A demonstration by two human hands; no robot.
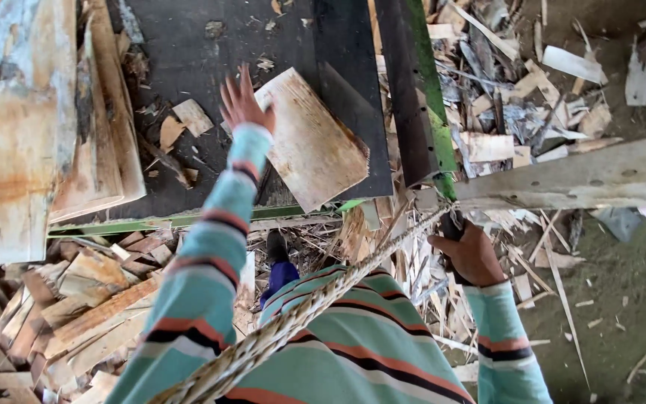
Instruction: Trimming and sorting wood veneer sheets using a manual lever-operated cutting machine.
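One plywood offcut (309, 138) lies flat on the dark machine table (188, 52), tilted so that one corner points toward you. Your left hand (242, 101) rests at the offcut's left edge, fingers spread and open, palm down, touching the piece without closing round it. Your right hand (472, 254) is clenched on a dark lever handle (451, 224) at the lower end of the green-edged blade arm (424, 90), which runs down the table's right side just beside the offcut. A braided rope (323, 295) crosses in front of your striped sleeves, from the lower left up toward the handle.

To the left of your left hand, small wood chips (185, 120) sit on the table, and stacked veneer sheets (31, 120) overlap its left edge. The table surface beyond the offcut is mostly bare. A pale beam (577, 176) extends rightward from the blade arm. Scrap strips (76, 307) cover the floor below the green table rim (188, 221), and more scrap (517, 90) lies behind the beam
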